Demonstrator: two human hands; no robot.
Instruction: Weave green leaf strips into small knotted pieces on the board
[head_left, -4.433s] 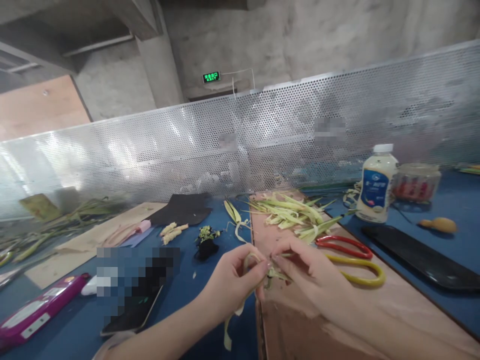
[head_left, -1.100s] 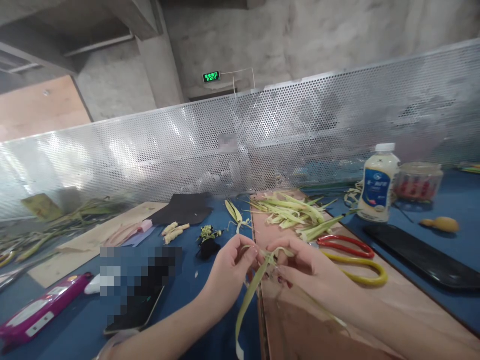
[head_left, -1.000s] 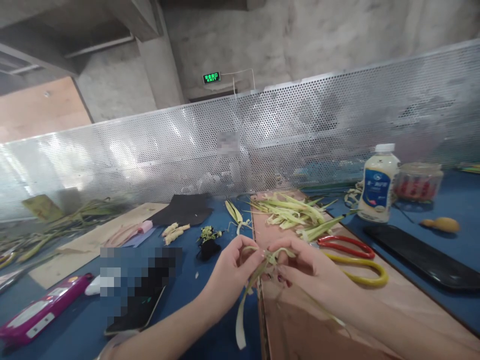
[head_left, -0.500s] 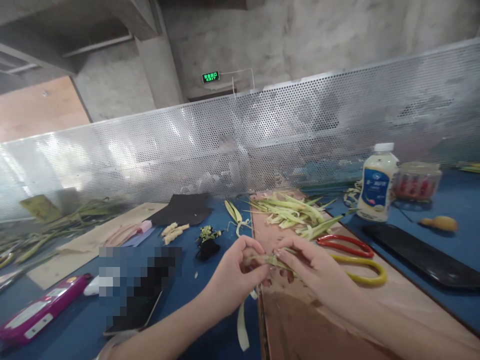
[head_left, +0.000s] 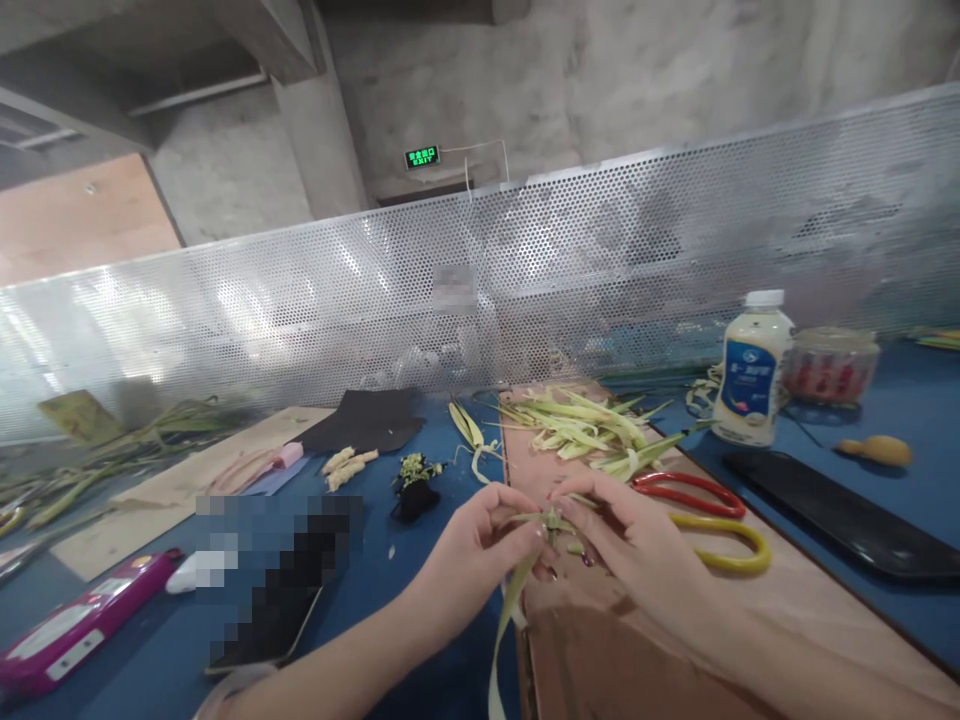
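Note:
Between my fingertips is a small piece of pale green leaf strips [head_left: 553, 520], partly hidden by the fingers. My left hand [head_left: 476, 555] pinches it from the left, thumb and fingers closed together. From the other side my right hand [head_left: 645, 545] is closed on the same piece. A long loose strip [head_left: 504, 640] hangs below my left hand. Both hands are above the left edge of a brown board [head_left: 592, 660]. Farther back on that board lies a pile of leaf strips [head_left: 577, 425]. Scissors with a red handle loop [head_left: 690, 491] and a yellow one lie right of my right hand.
A white bottle [head_left: 750, 375], a glass jar [head_left: 834, 365] and a black phone-like slab [head_left: 840, 515] stand or lie at right. Leftward are a dark device [head_left: 262, 615], a purple box-shaped tool [head_left: 90, 615], a black cloth piece [head_left: 416, 498] and black paper [head_left: 367, 420]. A perforated metal screen [head_left: 315, 300] runs behind.
My left fingers have shifted on the leaf strips, and both hands sit slightly lower. The strip hanging below my left hand now reaches up to the fingers and shows longer.

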